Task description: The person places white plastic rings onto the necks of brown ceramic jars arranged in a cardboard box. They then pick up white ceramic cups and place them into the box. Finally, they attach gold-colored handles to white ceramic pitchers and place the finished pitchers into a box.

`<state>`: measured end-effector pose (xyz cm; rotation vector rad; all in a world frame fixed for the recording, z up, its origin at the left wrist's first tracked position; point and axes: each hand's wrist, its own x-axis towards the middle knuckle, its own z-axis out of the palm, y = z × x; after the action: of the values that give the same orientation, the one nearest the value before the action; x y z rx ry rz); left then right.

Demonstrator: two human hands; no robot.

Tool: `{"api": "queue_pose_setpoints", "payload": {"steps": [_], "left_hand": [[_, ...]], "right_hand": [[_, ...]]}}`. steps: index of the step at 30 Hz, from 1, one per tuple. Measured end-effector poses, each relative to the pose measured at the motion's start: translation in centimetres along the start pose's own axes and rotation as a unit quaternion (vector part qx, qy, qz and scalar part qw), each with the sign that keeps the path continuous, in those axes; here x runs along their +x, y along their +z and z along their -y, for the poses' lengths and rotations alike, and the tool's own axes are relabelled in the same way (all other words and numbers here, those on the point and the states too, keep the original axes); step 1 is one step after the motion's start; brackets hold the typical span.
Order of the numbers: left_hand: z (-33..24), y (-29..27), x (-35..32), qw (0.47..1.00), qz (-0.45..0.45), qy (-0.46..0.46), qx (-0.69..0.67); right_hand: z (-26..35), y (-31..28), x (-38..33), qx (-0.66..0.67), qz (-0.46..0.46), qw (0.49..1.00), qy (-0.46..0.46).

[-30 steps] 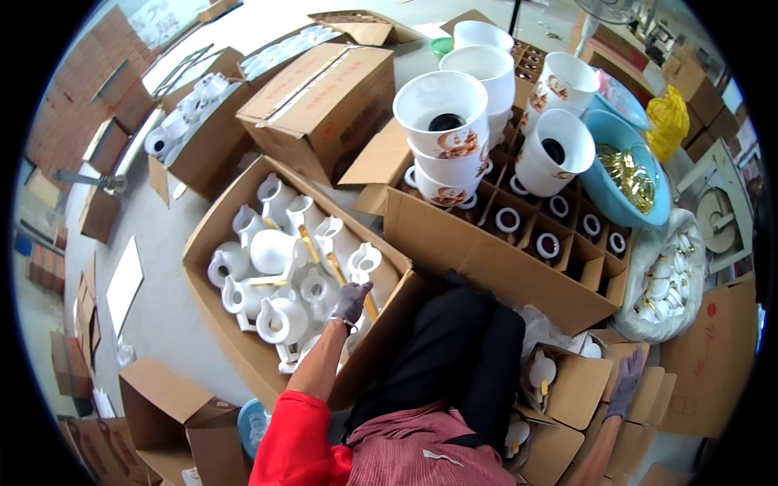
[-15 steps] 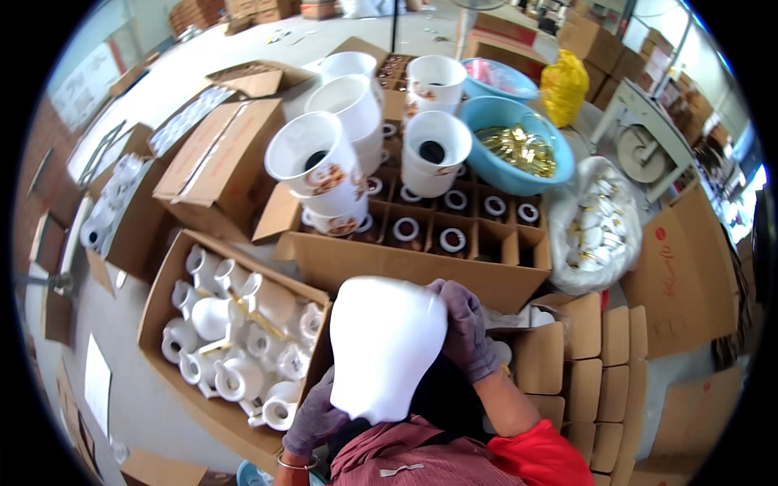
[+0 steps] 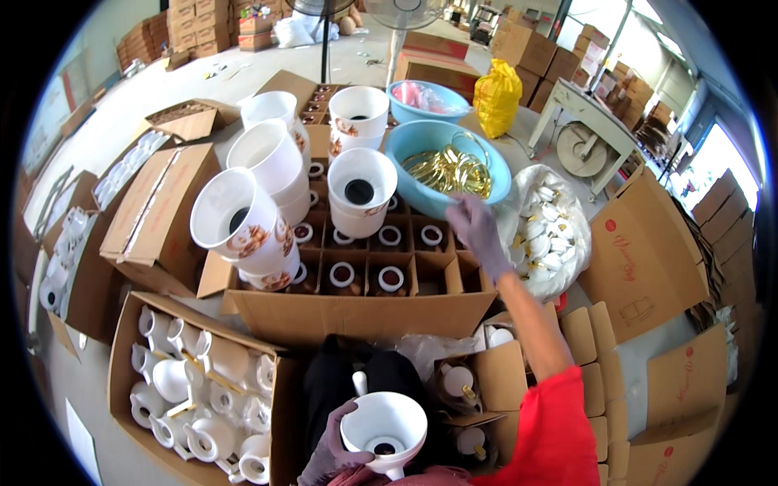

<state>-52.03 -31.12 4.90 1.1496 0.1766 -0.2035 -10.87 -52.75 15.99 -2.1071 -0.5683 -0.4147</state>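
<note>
At the bottom centre, my left hand (image 3: 334, 449) in a grey glove is closed on the side of a white plastic jug shell (image 3: 405, 405). The shell's wide open mouth faces up, with a dark hole at its bottom. My right hand (image 3: 480, 235), also gloved, reaches out over the right end of a divided cardboard box (image 3: 356, 312), close to the rim of a blue basin (image 3: 405, 182). Shiny gold bands (image 3: 454, 170) fill this basin. The right fingers are blurred and partly turned away, so their grip cannot be made out.
Stacked white tubs (image 3: 235, 215) stand on the divided box among white-rimmed bottles (image 3: 391, 279). To the left is a carton of white jugs (image 3: 174, 377). Rightward lie a clear bag of small white parts (image 3: 551, 231), a yellow bag (image 3: 497, 97) and carton dividers (image 3: 498, 368).
The white shell has come down from in front of me to the bottom, now held by my left hand alone. My right hand has let go and stretched forward right. The view has tilted up.
</note>
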Motion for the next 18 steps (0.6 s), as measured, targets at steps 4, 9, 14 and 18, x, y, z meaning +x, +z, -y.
{"api": "queue_pose_setpoints", "payload": {"steps": [4,9,14,18], "left_hand": [[-0.8,-0.4,0.7,0.994,0.023,-0.006,-0.106],[0.1,-1.6,2.6,0.993,0.043,0.008,-0.112],[-0.8,-1.8,2.9,0.998,0.015,0.004,-0.065],[-1.1,-2.5,3.4,0.996,0.070,-0.008,-0.046]], "right_hand": [[-14.8,-0.6,11.5,-0.247,-0.011,0.952,0.180],[-23.1,2.2,15.2,-0.206,-0.029,0.943,0.259],[-12.9,3.4,12.4,-0.145,0.138,0.968,0.150],[-14.5,0.8,9.4,-0.261,0.108,0.956,0.075]]}}
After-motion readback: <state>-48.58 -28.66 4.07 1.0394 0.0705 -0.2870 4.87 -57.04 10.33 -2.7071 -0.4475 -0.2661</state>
